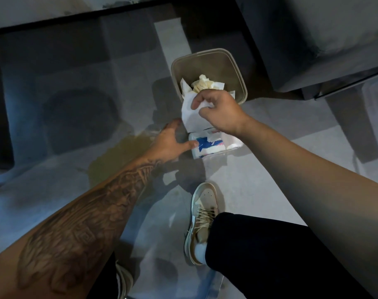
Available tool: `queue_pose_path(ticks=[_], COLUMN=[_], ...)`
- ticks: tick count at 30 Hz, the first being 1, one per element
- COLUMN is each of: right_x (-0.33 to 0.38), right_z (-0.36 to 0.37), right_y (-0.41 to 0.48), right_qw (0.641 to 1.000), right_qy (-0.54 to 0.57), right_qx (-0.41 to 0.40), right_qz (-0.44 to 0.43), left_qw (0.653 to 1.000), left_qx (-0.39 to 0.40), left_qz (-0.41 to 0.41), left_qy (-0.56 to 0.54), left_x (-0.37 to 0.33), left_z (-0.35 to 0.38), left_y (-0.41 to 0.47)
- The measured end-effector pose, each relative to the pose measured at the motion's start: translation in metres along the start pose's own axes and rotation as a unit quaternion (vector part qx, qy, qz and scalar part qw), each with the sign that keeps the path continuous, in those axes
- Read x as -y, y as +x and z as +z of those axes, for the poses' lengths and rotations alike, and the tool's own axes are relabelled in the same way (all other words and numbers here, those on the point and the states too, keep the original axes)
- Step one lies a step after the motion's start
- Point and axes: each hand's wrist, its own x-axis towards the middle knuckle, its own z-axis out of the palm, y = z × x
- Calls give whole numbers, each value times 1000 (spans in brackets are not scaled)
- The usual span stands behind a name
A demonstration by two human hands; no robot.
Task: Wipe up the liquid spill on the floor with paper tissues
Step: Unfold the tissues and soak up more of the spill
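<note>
R hand, centre of frame, pinches a white tissue btwn thumb and curled fingers. The sheet hangs down-left from the hand and its lower end runs into the top of the pack just below.

Pack lies flat on the floor, white w/ blue and red print, slightly right of centre. L hand sits at the pack's left end: fingers spread and fairly straight, not gripping, thumb tip touching the pack's top by the blue print. Its other fingertips point up-frame toward the tissue's lower edge; can't tell if they touch it.

Spill: yellowish puddle on the floor left of centre, just beside L hand, partly hidden by the tattooed forearm, apart from the pack.

Bin, beige, open top, stands above centre, right behind R hand. Wadded used tissues, stained yellowish, lie inside it w/ some white sheets.

Shoe, tan w/ laces, lower centre, near the pack but apart. Black trouser leg lower right. Grey furniture upper right.
</note>
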Motion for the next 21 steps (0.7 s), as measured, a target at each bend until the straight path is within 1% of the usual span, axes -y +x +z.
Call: queue_pose_path(ticks=[2,6,8,9,11,13,15,16,18,21], right_x=[12,14,8,3,-11,-31,-49,-58,-71,-88], right_z=[1,6,5,3,0,-1,3,6,13,24], right_y=[1,2,4,6,10,14,14,14,11,7], right_qw=[999,988,982,983,992,983,955,935,896,872], right_qy=[31,101,119,100,-9,-146,-259,-315,-407,-460], right_qx=[36,109,138,140,117,96,109,122,142,137], right_qz=[-3,42,59,59,53,62,97,108,104,92], left_qw=[999,991,994,997,999,997,995,994,994,992], left_qx=[1,30,26,14,-5,-10,-12,-15,-32,-45], left_qz=[-14,-48,-48,-39,-33,-72,-102,-103,-102,-120], left_qy=[-48,-119,-94,-71,-26,-9,-17,-13,-11,-9], left_x=[-4,-5,-2,2,16,34,52,58,67,77], left_z=[-5,-20,-29,-33,-41,-48,-55,-59,-64,-65], left_y=[-3,-7,-9,-10,-10,-10,-11,-11,-12,-10])
